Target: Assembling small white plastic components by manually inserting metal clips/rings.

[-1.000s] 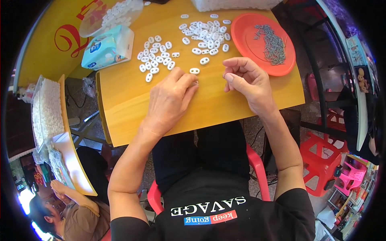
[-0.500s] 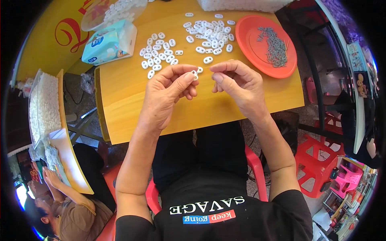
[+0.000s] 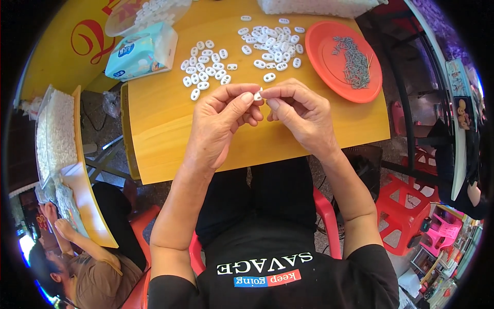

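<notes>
Between the thumb and forefinger of my left hand (image 3: 222,116) is a small white plastic piece (image 3: 258,96). My right hand (image 3: 304,117) is closed in a pinch, its fingertips right at the piece's right side. Whatever those fingers hold is too small to make out. Beyond my left hand lies a loose group of white oval two-hole pieces (image 3: 204,76). A denser heap of the same ovals (image 3: 281,66) spreads farther right. One single oval (image 3: 269,77) lies just past my fingertips. Small grey screw-like parts (image 3: 356,63) lie heaped on a red plate (image 3: 324,77).
A blue-and-white tissue pack (image 3: 139,54) stands on the yellow table (image 3: 170,149) at far left, before a clear container of white parts (image 3: 154,11). Another white-filled container (image 3: 309,6) is at the far edge. At left, a person (image 3: 98,273) works beside a side table. Red stools (image 3: 404,216) stand right.
My right hand has moved left, closing the gap to my left hand, and its fingertips now meet the white piece. My left hand has shifted slightly right.
</notes>
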Available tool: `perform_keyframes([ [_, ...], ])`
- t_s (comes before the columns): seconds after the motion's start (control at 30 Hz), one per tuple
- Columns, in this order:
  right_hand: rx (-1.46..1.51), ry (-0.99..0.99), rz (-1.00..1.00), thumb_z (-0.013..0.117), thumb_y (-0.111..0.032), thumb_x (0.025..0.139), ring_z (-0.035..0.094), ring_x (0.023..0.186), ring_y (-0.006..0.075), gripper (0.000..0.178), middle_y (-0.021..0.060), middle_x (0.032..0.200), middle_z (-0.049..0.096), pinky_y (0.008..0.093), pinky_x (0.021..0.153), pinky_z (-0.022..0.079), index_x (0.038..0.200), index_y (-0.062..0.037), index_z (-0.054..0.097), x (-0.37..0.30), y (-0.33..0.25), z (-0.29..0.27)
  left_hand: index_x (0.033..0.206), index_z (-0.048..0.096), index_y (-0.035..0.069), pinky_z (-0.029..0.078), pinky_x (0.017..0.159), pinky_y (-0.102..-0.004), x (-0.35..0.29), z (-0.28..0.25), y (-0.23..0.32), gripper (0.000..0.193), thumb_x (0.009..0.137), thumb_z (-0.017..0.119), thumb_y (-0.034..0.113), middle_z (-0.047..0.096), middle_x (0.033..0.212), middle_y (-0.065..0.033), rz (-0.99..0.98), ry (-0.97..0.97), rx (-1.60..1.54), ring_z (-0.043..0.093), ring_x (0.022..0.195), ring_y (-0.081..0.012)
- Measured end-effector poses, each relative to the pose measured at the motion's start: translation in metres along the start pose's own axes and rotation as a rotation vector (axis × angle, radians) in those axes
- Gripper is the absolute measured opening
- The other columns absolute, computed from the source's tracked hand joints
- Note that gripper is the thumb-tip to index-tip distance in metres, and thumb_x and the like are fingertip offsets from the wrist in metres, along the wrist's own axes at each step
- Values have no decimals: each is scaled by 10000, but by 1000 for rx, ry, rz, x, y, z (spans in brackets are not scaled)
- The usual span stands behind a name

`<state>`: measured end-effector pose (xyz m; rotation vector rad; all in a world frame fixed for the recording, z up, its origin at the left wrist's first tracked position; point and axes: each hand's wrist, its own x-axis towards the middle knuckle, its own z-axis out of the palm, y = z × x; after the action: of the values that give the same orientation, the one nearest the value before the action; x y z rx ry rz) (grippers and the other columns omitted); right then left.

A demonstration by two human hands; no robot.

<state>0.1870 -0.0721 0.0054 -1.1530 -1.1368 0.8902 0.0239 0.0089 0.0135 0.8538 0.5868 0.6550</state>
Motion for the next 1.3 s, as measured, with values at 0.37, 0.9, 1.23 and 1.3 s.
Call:
perform_keyframes([
  [0.37, 245, 31, 117, 611, -41, 938, 611, 875, 85, 246, 44, 988, 645, 231, 722, 529, 1170, 38, 594, 1, -1, -2, 1048, 646, -26, 495, 671, -237, 3, 5, -7, 195, 939, 652, 135, 663, 856, -53, 78, 41, 116, 608, 718, -107],
  [0.9, 573, 119, 114, 575, -78, 973, 563, 733, 71, 190, 47, 915, 635, 295, 733, 551, 1124, 15, 641, 14, 21, -45, 1047, 631, 11, 431, 601, -193, 10, -14, -6, 135, 950, 634, 106, 632, 866, -3, 176, 93, 466, 551, 693, -54],
  [1.23, 655, 31, 163, 570, -71, 968, 553, 746, 69, 154, 32, 937, 609, 293, 738, 542, 1096, -23, 640, 11, 18, -44, 1000, 654, 12, 474, 638, -305, 1, -20, 17, 152, 851, 678, 25, 585, 851, -87, 375, -85, 1239, 601, 699, -186],
  [1.3, 650, 38, 170, 574, -63, 961, 555, 749, 72, 156, 31, 930, 608, 295, 738, 542, 1097, -23, 639, 12, 16, -42, 965, 643, 13, 488, 665, -354, 3, -24, 15, 128, 845, 680, 37, 585, 909, -114, 492, -167, 1359, 610, 740, -268],
])
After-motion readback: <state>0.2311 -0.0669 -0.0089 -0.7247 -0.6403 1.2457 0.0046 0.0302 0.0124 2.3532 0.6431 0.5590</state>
